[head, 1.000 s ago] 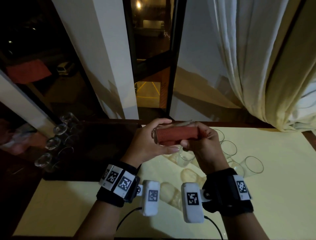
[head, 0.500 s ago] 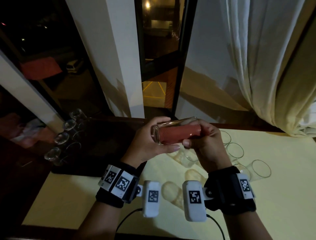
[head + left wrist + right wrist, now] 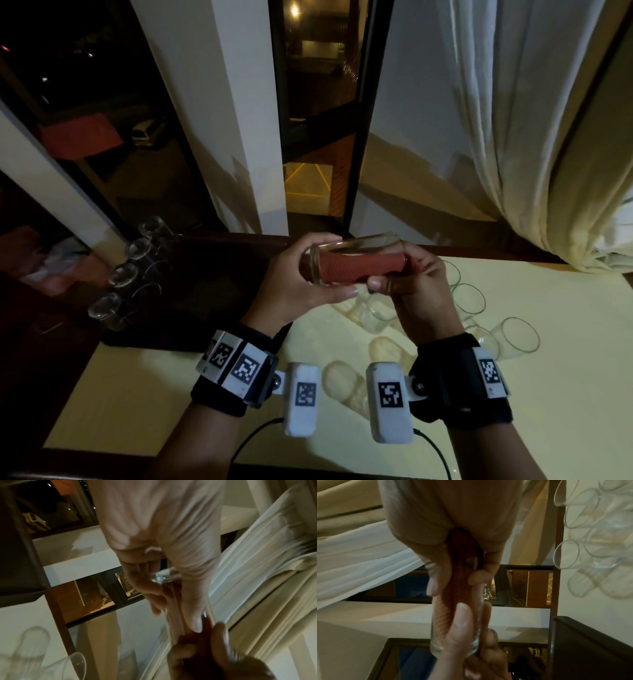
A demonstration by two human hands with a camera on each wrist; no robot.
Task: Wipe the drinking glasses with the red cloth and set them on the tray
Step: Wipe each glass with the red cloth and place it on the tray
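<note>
Glass [image 3: 356, 260] same, left hand [image 3: 294, 284], right hand [image 3: 414, 291] still gripping; red cloth [image 3: 363, 272] inside.

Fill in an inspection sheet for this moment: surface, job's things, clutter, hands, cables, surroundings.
Surface: pale yellow table, dark wooden edge.
Job's things: held glass lies sideways in the air, red cloth stuffed inside; dark tray at left carries four glasses on the tray along its far-left edge; unwiped glasses lie on their sides on the table at right.
Clutter: nothing seen.
Hands: left hand grips the glass base; right hand holds the cloth at the mouth.
Cables: black cable from each wrist unit.
Surroundings: dark window, white curtain.
</note>
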